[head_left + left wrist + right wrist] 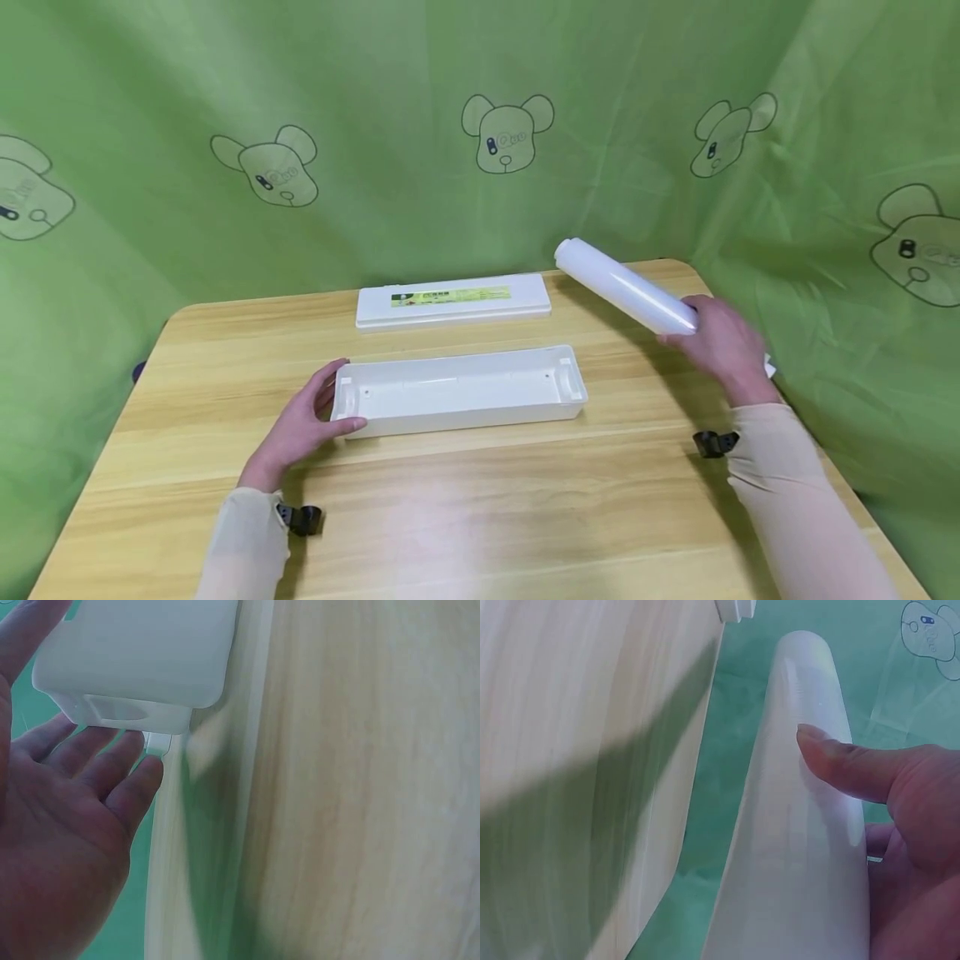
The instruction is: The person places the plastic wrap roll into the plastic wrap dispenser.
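In the head view my left hand [303, 421] holds the left end of an uncovered white plastic box [465, 418], thumb on the front wall and fingers round the far corner. The left wrist view shows the box's end [142, 656] between thumb and fingers. My right hand [723, 342] grips a roll of cling film [626, 287] near its right end, holding it tilted above the table's right side. In the right wrist view the thumb lies along the roll [795, 825]; most of the other fingers are hidden behind it. The inside of the box shows bare white.
A long white lid [453, 312] with a green and yellow label lies behind the box, near the far edge of the wooden table [480, 517]. A green curtain [390, 125] with bear-head drawings hangs round the back and sides.
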The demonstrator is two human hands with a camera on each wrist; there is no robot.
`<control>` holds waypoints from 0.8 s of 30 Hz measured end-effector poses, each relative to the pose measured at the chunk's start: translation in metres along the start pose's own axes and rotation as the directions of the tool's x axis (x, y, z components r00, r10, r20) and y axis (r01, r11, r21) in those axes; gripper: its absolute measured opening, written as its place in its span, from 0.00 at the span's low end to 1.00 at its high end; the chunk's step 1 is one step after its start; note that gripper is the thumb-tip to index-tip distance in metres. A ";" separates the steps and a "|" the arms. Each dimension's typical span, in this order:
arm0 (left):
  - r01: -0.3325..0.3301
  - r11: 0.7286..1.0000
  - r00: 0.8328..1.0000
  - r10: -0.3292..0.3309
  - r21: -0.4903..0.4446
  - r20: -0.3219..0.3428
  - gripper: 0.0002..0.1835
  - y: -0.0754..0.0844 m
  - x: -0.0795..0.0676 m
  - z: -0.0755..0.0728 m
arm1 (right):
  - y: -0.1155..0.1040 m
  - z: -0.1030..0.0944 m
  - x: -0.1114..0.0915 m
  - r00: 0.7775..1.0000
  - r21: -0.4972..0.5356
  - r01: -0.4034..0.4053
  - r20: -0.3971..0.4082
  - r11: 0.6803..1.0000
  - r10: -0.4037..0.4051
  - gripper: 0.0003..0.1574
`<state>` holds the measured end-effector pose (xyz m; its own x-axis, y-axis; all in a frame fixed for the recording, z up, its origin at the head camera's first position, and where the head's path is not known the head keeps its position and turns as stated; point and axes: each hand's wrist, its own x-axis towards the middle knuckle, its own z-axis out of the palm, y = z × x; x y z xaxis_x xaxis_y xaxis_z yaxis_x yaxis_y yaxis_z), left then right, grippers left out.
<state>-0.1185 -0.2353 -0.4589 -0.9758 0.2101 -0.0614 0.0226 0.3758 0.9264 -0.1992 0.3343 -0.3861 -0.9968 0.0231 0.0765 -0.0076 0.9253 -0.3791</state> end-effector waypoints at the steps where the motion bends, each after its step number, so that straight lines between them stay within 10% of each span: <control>1: 0.000 1.000 1.000 0.000 0.001 0.000 0.54 0.000 0.000 0.000 | -0.002 0.000 0.000 1.000 0.003 0.001 0.000 1.000 -0.001 0.47; 24: 0.001 1.000 1.000 -0.001 -0.018 0.000 0.55 -0.003 -0.001 0.001 | -0.034 0.005 0.010 0.998 0.003 0.063 0.031 0.998 -0.063 0.44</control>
<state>-0.1176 -0.2356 -0.4618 -0.9758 0.2095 -0.0627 0.0173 0.3597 0.9329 -0.2098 0.3018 -0.3767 -0.9963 -0.0473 0.0717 -0.0709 0.9237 -0.3764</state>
